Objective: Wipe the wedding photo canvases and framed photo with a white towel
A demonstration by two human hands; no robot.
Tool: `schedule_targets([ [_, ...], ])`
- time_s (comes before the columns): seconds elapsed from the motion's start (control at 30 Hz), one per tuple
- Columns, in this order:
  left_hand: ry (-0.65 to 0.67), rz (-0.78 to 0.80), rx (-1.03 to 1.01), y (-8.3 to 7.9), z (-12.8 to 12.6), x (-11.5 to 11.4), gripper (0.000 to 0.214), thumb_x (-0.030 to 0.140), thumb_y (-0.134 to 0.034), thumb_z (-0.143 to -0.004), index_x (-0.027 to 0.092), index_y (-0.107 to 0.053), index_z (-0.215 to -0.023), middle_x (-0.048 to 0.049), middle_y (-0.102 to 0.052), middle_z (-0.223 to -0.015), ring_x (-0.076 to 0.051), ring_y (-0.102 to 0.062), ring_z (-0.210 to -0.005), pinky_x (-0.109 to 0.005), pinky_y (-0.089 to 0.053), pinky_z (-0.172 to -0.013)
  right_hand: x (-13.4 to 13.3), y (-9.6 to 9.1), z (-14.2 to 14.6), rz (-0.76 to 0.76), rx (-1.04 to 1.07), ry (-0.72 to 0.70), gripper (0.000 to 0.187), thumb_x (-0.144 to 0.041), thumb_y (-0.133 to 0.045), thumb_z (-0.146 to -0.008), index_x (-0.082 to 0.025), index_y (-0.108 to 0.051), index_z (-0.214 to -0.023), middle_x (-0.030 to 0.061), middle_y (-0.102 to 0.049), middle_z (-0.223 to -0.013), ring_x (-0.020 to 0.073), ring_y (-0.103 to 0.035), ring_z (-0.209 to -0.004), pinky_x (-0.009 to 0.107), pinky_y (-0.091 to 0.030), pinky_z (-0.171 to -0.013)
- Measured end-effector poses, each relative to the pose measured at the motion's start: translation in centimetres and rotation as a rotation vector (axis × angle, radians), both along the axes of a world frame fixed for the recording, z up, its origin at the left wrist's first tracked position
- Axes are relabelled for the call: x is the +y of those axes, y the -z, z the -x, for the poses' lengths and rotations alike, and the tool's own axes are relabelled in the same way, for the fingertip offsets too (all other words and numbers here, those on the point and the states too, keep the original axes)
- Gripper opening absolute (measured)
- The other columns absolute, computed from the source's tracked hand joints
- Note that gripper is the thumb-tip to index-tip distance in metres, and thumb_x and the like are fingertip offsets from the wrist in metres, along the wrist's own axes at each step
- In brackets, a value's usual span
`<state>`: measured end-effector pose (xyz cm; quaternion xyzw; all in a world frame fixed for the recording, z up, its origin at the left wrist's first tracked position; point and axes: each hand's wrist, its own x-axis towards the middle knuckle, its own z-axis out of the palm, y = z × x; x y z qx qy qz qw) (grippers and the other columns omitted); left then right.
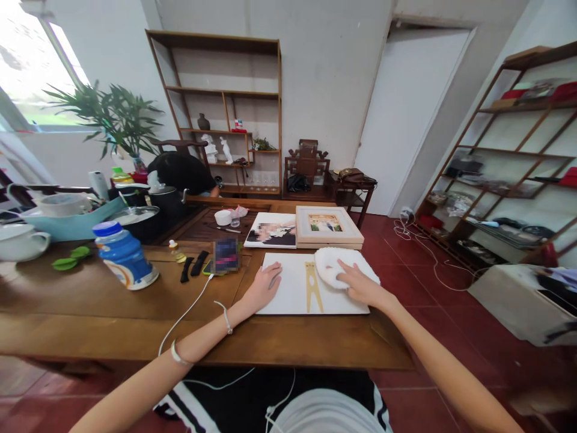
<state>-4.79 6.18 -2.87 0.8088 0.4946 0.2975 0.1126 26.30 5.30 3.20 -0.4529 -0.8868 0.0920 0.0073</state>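
Observation:
A white rectangular board (288, 294) lies flat near the table's front edge. Down its middle runs a flat gold-coloured shape with two legs (312, 288). My left hand (265, 287) lies flat over the board's left edge, fingers stretched out. Across the board's upper right corner sits a thick, fluffy white pad (327, 258). My right hand (358, 281) rests on top of this pad with its fingers apart, pressing on its surface. Just behind the board are a photo print (265, 234) and a pale framed picture (331, 225).
On the wooden table (135, 325), left of the board, are a phone (225, 257) with a white cable, black strips (198, 264), a small bottle (177, 252) and a blue-capped bottle (124, 255). A dark kettle (166, 199) stands farther back. Another person's head (180, 171) is bent behind the table.

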Motion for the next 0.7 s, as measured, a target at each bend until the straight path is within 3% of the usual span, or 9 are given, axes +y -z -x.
schedule_targets([
  [0.1,-0.011,0.001,0.001,-0.2,0.0,0.0,0.034,0.019,-0.038,-0.087,0.016,-0.057,-0.115,-0.0121,-0.053,-0.128,-0.025,-0.044,-0.124,-0.054,-0.026,-0.105,2.9,0.3,0.6,-0.046,-0.026,0.029,0.058,0.004,-0.034,-0.062,-0.011,-0.051,-0.116,0.0189,-0.034,-0.141,0.0273,-0.008,-0.137,0.058,-0.013,-0.105],
  [0.2,-0.012,-0.005,0.009,-0.3,-0.1,-0.1,0.034,0.019,-0.039,-0.087,0.015,-0.058,-0.115,-0.0124,-0.054,-0.127,-0.025,-0.044,-0.124,-0.052,-0.027,-0.105,3.1,0.4,1.0,-0.077,-0.03,0.05,0.058,0.005,-0.034,-0.062,-0.012,-0.051,-0.116,0.0188,-0.037,-0.138,0.0284,-0.008,-0.137,0.059,-0.013,-0.105],
  [0.3,-0.009,-0.014,0.014,-0.3,-0.1,-0.1,0.034,0.019,-0.039,-0.087,0.015,-0.058,-0.115,-0.013,-0.054,-0.127,-0.025,-0.044,-0.124,-0.053,-0.027,-0.105,0.6,0.2,1.1,-0.048,-0.023,0.054,0.057,0.004,-0.034,-0.062,-0.013,-0.052,-0.114,0.0169,-0.04,-0.137,0.0286,-0.007,-0.137,0.06,-0.012,-0.105],
  [0.4,-0.016,-0.013,0.008,-0.2,-0.1,-0.1,0.034,0.02,-0.039,-0.087,0.015,-0.058,-0.115,-0.0127,-0.054,-0.127,-0.026,-0.044,-0.124,-0.054,-0.027,-0.105,-3.9,-0.8,0.8,0.047,-0.021,0.037,0.057,0.003,-0.035,-0.06,-0.014,-0.053,-0.111,0.015,-0.036,-0.141,0.0281,-0.006,-0.137,0.058,-0.013,-0.106],
  [0.53,-0.016,-0.013,-0.006,-0.3,-0.2,-0.1,0.033,0.02,-0.04,-0.087,0.015,-0.059,-0.114,-0.0124,-0.055,-0.126,-0.026,-0.044,-0.123,-0.054,-0.026,-0.105,-9.5,-2.7,0.4,0.165,-0.01,-0.021,0.055,0.004,-0.034,-0.056,-0.02,-0.055,-0.101,0.0046,-0.033,-0.144,0.023,-0.005,-0.137,0.053,-0.012,-0.109],
  [0.6,-0.016,-0.014,-0.005,-0.3,-0.2,-0.1,0.033,0.02,-0.039,-0.087,0.016,-0.059,-0.113,-0.0125,-0.055,-0.126,-0.026,-0.044,-0.123,-0.053,-0.026,-0.106,-10.5,-3.1,0.3,0.197,-0.002,-0.027,0.055,0.003,-0.034,-0.056,-0.02,-0.056,-0.1,0.0034,-0.035,-0.143,0.0216,-0.006,-0.137,0.051,-0.012,-0.11],
  [0.7,-0.016,-0.015,-0.004,-0.2,-0.2,-0.1,0.034,0.02,-0.039,-0.087,0.015,-0.059,-0.114,-0.0128,-0.054,-0.127,-0.025,-0.044,-0.123,-0.052,-0.027,-0.105,-8.7,-2.7,0.3,0.179,0.008,-0.01,0.056,0.003,-0.034,-0.056,-0.019,-0.055,-0.104,0.0056,-0.035,-0.143,0.0216,-0.007,-0.137,0.051,-0.012,-0.11],
])
